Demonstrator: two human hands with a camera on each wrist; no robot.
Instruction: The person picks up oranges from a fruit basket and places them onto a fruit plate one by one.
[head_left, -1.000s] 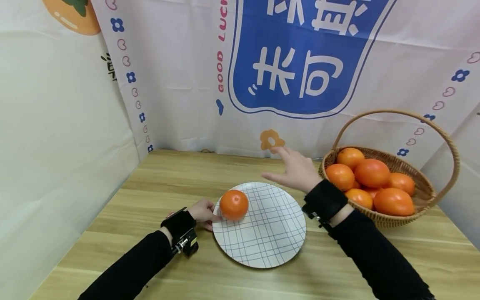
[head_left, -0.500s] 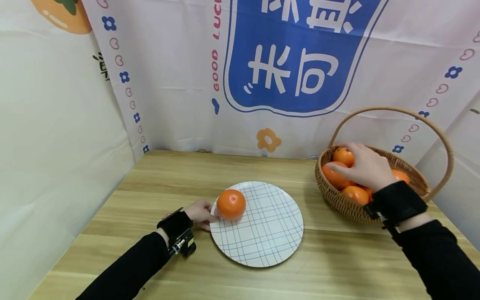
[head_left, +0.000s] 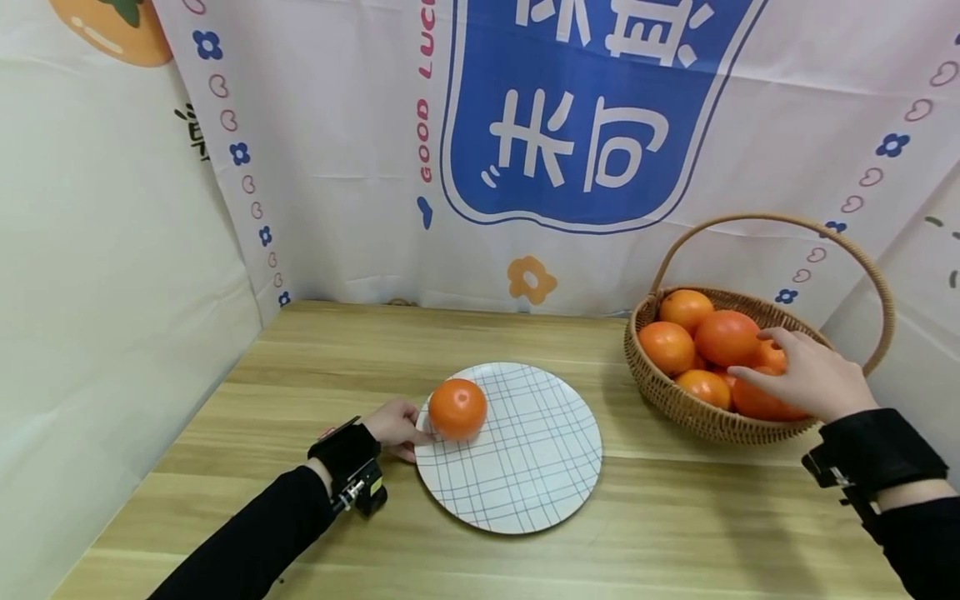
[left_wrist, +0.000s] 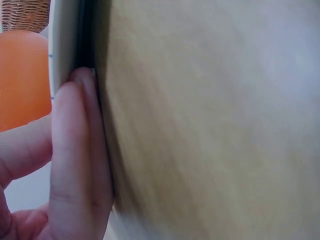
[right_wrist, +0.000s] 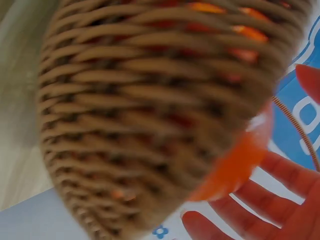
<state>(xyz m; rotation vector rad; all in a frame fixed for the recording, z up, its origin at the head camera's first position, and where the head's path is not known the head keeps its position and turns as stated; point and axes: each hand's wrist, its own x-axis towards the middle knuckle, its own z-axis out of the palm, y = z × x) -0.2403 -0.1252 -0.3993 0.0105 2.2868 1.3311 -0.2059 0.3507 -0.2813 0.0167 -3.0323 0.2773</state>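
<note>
My left hand (head_left: pixel 397 427) pinches the left rim of a round white plate (head_left: pixel 525 467) with a blue grid pattern. In the left wrist view its fingers (left_wrist: pixel 75 165) lie under the rim and the thumb is at the upper side. One orange (head_left: pixel 457 409) sits on the plate beside the thumb. On the right, my right hand (head_left: pixel 817 377) hovers with spread fingers over a wicker basket (head_left: pixel 697 418) of oranges (head_left: pixel 727 337). The right wrist view shows the fingers (right_wrist: pixel 260 200) beside an orange (right_wrist: pixel 235 167) past the rim; whether they touch it cannot be told.
The basket's tall arched handle (head_left: pixel 780 218) rises behind the right hand. A wooden table (head_left: pixel 337 350) lies beneath everything. A printed white cloth (head_left: pixel 360 167) hangs along the back, with pale cloth walls at both sides.
My right hand has moved right, from above the plate's back edge across to the right part of the basket. The left hand keeps its hold on the plate. The head view has shifted slightly.
</note>
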